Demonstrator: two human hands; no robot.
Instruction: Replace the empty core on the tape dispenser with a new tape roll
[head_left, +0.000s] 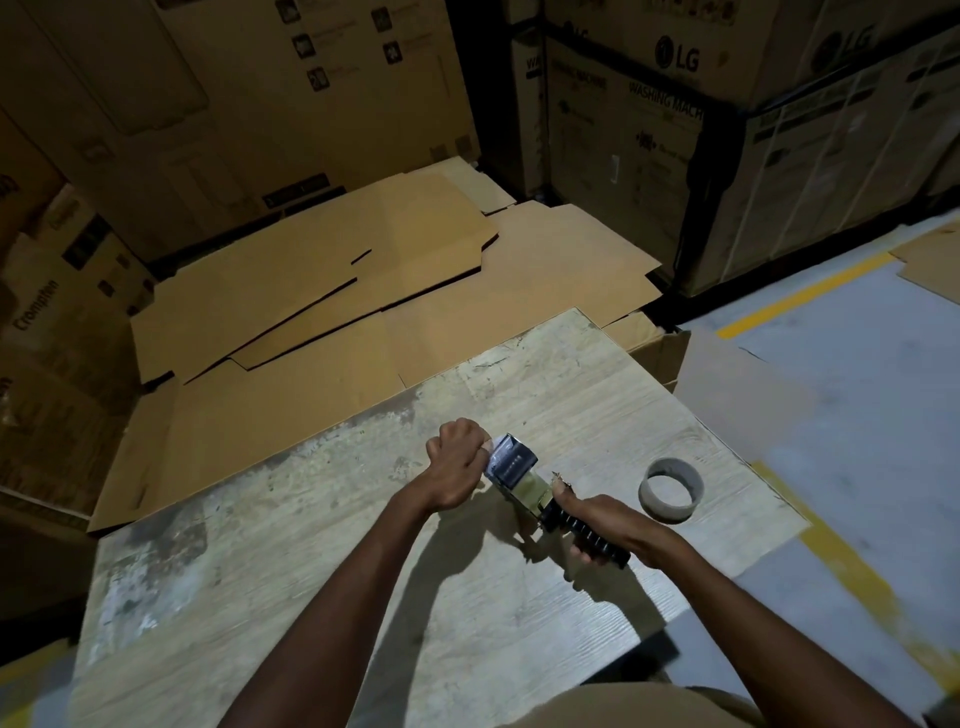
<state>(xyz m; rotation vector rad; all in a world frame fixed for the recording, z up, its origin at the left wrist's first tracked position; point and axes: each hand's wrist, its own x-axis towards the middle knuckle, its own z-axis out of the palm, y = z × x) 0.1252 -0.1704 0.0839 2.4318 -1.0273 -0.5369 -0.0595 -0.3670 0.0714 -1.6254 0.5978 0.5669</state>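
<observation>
The tape dispenser (524, 480) is held just above the pale wooden table (322, 561), near its right side. My right hand (597, 525) is shut on its black ribbed handle. At the dispenser's front end, my left hand (457, 465) is closed in a fist on a shiny, reflective part, which looks like a tape roll or tape end; the fist hides most of it. An empty grey cardboard core (671, 489) lies flat on the table to the right of the dispenser, clear of both hands.
Flattened cardboard sheets (363, 291) are piled beyond the table's far edge. Tall stacked cartons (649, 119) wall in the back and left. Grey floor with a yellow line (800, 296) runs along the right of the table.
</observation>
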